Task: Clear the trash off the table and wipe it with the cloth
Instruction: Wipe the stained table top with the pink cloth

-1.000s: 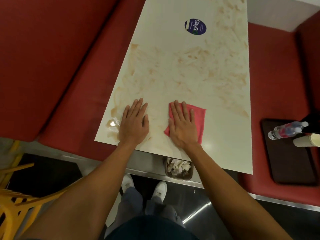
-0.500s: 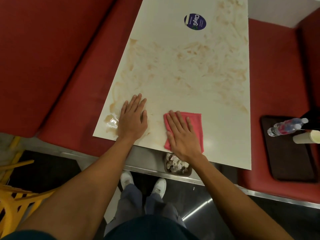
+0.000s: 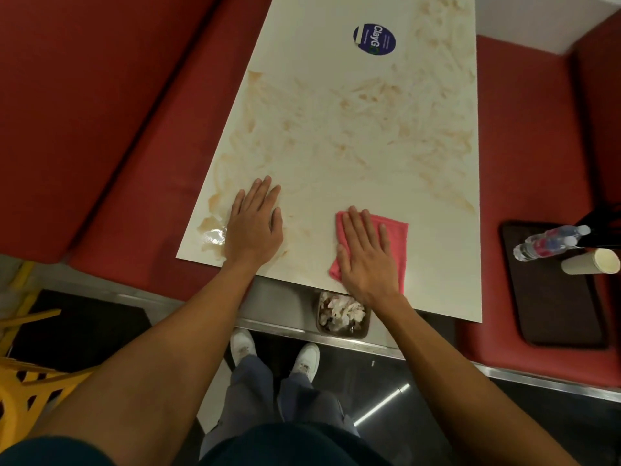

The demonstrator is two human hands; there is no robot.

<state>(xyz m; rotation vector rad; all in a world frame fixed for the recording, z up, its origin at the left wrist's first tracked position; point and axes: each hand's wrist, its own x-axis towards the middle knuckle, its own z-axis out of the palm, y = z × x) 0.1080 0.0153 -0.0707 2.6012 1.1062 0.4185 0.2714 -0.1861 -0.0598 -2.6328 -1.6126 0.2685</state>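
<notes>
Far left, a wet brown puddle at the near corner of the table. Just beside it, left hand flat on the stained top, fingers straight, slightly apart. Further right, right hand pressed flat on pink cloth near the front edge. Below that edge, bin of crumpled tissues. Far right, bottle and paper cup on dark tray.
</notes>
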